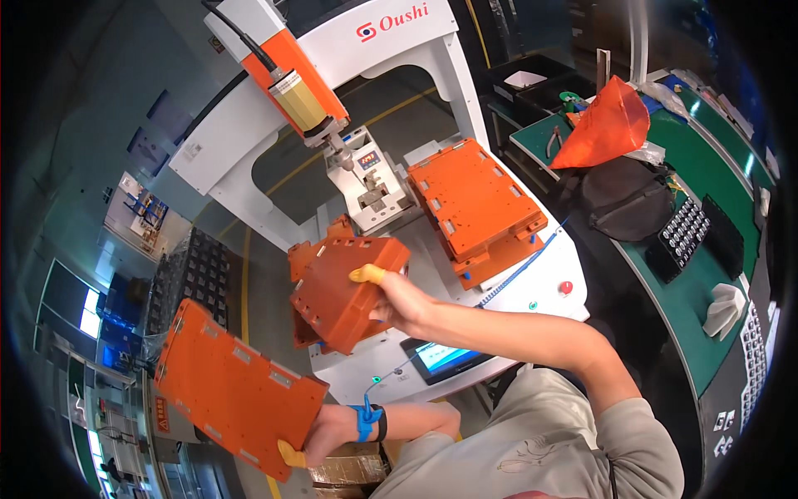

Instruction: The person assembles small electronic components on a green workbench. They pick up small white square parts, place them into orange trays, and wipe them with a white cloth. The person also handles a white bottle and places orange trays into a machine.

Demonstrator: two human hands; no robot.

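Observation:
My left hand (322, 434), wearing a blue wrist strap (368, 422), grips the lower end of a flat orange plate (237, 378) with slots and small holes. That plate is tilted, off to the left of the machine. In front of the machine's bed my right hand (399, 301) holds a thicker orange fixture plate (345, 287) by its right edge, tipped at an angle. A yellow finger cot covers a digit on each hand. Beneath the right-hand plate, partly hidden, lies another orange fixture (309, 251). A similar orange fixture (474, 200) rests on the bed's right side.
A white gantry machine (478, 91) carries a yellow-bodied screwdriving head (301, 101) above a white screw feeder (366, 187). Its touch screen (445, 359) and red button (566, 288) face me. At right, a green workbench (640, 266) bears a red bag (611, 125), black bag (628, 200) and black trays.

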